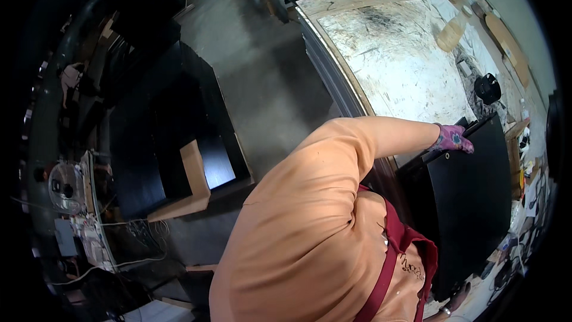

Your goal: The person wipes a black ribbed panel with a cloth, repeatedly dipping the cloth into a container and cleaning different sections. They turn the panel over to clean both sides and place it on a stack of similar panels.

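My left hand point(454, 139), in a purple patterned glove, is closed over the upper edge of a flat black panel point(473, 185). The panel is tilted on the right, with the edge of at least one more dark board behind it. A small round fitting or hole shows near its corner by the glove. Low in the picture, my right hand point(459, 299) is beside the panel's lower end, with a band at the wrist. Its fingers are dark and partly cut off, so their grip is unclear. My orange sleeve and red apron strap fill the middle.
A scuffed white-topped workbench point(393, 53) stands ahead, bearing a black round object point(488, 88) and a yellowish plastic container point(451, 34). Large black boards point(173, 125) with cardboard edging lie stacked on the left. A fan point(67, 188) and loose cables are at far left.
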`<action>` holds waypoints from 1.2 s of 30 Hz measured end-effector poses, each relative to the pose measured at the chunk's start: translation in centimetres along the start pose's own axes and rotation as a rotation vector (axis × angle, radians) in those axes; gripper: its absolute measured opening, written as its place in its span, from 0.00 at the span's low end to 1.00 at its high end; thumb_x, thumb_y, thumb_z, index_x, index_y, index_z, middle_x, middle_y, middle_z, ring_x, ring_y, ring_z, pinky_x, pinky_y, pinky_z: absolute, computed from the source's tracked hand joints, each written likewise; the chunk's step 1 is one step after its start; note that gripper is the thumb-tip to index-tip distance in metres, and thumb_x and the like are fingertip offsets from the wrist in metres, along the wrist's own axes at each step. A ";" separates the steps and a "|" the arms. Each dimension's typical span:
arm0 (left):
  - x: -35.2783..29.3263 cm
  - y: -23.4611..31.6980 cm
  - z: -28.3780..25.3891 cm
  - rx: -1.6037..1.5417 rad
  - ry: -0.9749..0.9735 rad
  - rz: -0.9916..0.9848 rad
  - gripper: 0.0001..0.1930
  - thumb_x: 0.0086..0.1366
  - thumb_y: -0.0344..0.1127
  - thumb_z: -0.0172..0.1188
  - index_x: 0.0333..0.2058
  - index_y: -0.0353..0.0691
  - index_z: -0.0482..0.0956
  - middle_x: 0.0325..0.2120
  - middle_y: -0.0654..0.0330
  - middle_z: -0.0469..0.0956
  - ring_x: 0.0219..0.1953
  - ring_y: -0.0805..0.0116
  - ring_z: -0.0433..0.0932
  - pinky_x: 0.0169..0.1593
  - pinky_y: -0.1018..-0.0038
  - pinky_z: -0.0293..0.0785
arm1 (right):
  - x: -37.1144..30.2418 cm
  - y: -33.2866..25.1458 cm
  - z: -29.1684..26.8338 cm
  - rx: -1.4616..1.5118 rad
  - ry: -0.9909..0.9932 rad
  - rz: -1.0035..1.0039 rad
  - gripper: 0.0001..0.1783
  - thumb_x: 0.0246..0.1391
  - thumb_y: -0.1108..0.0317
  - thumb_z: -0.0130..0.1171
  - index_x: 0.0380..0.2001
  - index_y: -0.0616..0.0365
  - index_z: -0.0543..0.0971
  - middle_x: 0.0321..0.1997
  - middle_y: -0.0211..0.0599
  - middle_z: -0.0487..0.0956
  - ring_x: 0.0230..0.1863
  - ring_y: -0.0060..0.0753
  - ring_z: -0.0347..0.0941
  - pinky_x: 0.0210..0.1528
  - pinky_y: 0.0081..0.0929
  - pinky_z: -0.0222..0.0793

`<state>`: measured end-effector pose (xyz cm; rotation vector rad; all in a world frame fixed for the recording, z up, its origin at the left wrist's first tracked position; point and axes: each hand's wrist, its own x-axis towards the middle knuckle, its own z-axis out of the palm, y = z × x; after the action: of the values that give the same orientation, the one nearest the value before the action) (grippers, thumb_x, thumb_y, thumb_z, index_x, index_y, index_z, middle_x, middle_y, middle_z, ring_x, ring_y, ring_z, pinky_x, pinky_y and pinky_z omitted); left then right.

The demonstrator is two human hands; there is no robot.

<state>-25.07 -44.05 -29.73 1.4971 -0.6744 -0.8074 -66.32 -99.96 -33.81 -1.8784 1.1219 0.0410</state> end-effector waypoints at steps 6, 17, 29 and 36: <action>-3.3 1.7 -0.3 0.124 0.050 0.083 0.28 0.62 0.58 0.46 0.53 0.45 0.72 0.53 0.58 0.70 0.57 0.61 0.65 0.62 0.70 0.56 | -13.9 -11.0 7.5 0.408 -0.064 -0.429 0.33 0.62 0.48 0.35 0.64 0.55 0.52 0.67 0.47 0.52 0.67 0.45 0.50 0.66 0.41 0.47; -3.1 1.4 -0.7 -0.355 0.069 -0.266 0.22 0.63 0.43 0.53 0.54 0.40 0.68 0.48 0.60 0.73 0.48 0.74 0.73 0.52 0.76 0.69 | -16.0 -11.5 13.8 0.587 -0.060 -0.229 0.29 0.54 0.57 0.52 0.55 0.63 0.67 0.57 0.34 0.70 0.59 0.30 0.61 0.64 0.31 0.48; -4.6 5.0 -0.2 -0.370 0.234 -0.426 0.24 0.61 0.44 0.52 0.53 0.39 0.68 0.48 0.57 0.73 0.47 0.64 0.74 0.51 0.68 0.72 | -19.3 -13.8 16.9 0.736 -0.294 -0.388 0.31 0.55 0.56 0.53 0.59 0.60 0.64 0.65 0.38 0.60 0.66 0.36 0.54 0.64 0.30 0.52; -4.4 2.7 -2.6 -0.274 0.178 -0.387 0.26 0.65 0.51 0.44 0.53 0.38 0.67 0.49 0.55 0.71 0.49 0.61 0.71 0.52 0.67 0.70 | -18.0 -9.8 17.3 1.061 -0.181 -0.558 0.36 0.56 0.47 0.50 0.60 0.60 0.60 0.65 0.35 0.59 0.66 0.27 0.51 0.68 0.28 0.42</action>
<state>-25.40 -39.16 -26.63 1.4426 -0.1313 -1.0005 -63.07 -73.73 -29.08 -1.1070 0.3077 -0.5766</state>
